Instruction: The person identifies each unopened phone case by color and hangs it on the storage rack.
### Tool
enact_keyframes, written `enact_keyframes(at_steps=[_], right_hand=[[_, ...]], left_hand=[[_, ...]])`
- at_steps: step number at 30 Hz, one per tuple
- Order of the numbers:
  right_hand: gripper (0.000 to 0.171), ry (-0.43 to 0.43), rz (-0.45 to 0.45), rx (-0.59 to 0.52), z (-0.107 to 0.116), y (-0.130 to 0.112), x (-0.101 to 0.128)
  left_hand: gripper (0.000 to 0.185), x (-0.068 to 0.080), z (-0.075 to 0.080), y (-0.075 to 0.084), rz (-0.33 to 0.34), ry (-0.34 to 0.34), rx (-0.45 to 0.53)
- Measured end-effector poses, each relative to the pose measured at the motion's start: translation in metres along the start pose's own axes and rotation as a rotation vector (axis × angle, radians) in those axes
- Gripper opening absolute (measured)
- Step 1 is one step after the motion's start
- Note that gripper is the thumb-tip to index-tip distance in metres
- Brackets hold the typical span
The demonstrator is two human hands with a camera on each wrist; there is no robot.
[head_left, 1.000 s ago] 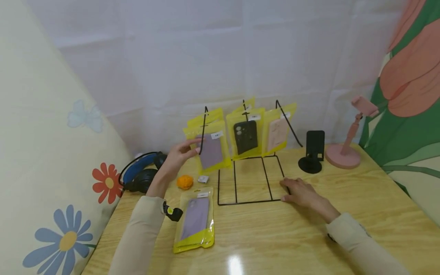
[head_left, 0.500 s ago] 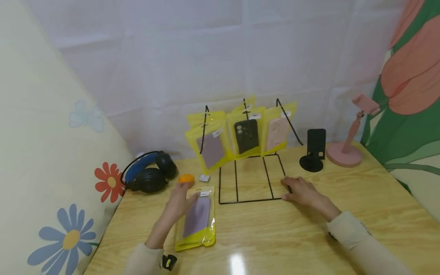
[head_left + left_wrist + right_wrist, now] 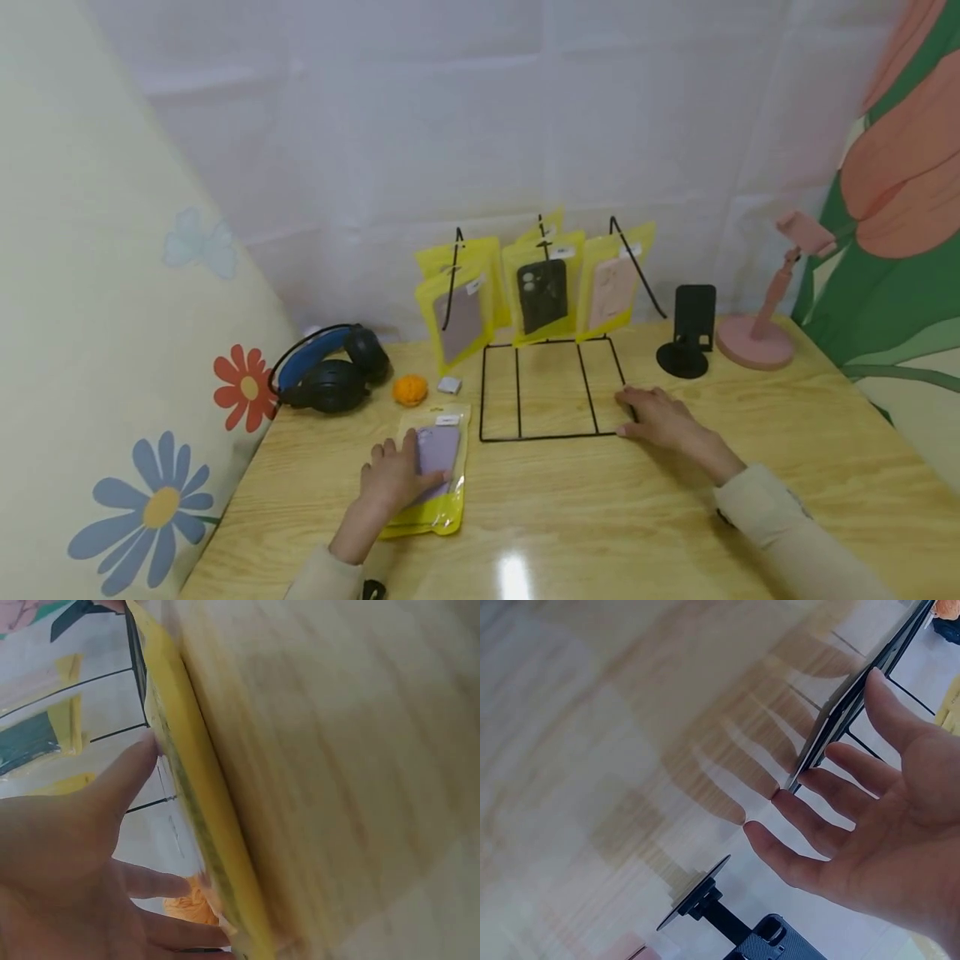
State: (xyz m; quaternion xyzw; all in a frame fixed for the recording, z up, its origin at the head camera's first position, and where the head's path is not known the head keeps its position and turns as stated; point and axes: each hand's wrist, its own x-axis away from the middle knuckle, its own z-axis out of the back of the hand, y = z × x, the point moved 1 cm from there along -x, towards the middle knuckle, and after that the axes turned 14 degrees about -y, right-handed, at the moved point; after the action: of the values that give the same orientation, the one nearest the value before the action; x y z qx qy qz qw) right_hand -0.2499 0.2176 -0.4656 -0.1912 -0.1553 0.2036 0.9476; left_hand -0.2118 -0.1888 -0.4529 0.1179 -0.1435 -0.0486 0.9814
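A bagged purple phone case [image 3: 437, 450] lies on the table, in a clear and yellow pouch. My left hand [image 3: 393, 479] rests over its left side with fingers spread; in the left wrist view the thumb [image 3: 124, 776] touches the pouch. My right hand [image 3: 660, 421] rests on the right front corner of a black wire display rack [image 3: 547, 437], its fingertips touching bar and table. From the rack's hooks hang a bagged purple case [image 3: 461, 321], a bagged black case [image 3: 543, 296] and a bagged pink case [image 3: 611, 292], with more yellow pouches behind.
Black and blue headphones [image 3: 330, 375] lie at the left, near an orange crumpled ball [image 3: 410, 390] and a small white item [image 3: 449, 385]. Right of the rack stand a black phone stand [image 3: 692, 325] and a pink phone stand [image 3: 757, 333]. A white cloth [image 3: 480, 125] hangs behind.
My left hand has left the hanging purple case and come down toward me onto the bagged case on the table. The hanging pouch swung slightly. My right hand has stayed on the rack.
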Motion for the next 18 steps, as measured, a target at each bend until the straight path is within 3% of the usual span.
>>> enact_keyframes(at_steps=[8,18], right_hand=[[0.058,0.01,0.002,0.016,0.0002,-0.0005,-0.0003],[0.058,0.006,0.0,0.022,0.0008,-0.0019,0.0007]], left_hand=[[0.086,0.0009,0.0039,-0.0006,-0.052,0.048,-0.007],[0.075,0.0009,0.0017,0.0011,-0.085,0.031,0.197]])
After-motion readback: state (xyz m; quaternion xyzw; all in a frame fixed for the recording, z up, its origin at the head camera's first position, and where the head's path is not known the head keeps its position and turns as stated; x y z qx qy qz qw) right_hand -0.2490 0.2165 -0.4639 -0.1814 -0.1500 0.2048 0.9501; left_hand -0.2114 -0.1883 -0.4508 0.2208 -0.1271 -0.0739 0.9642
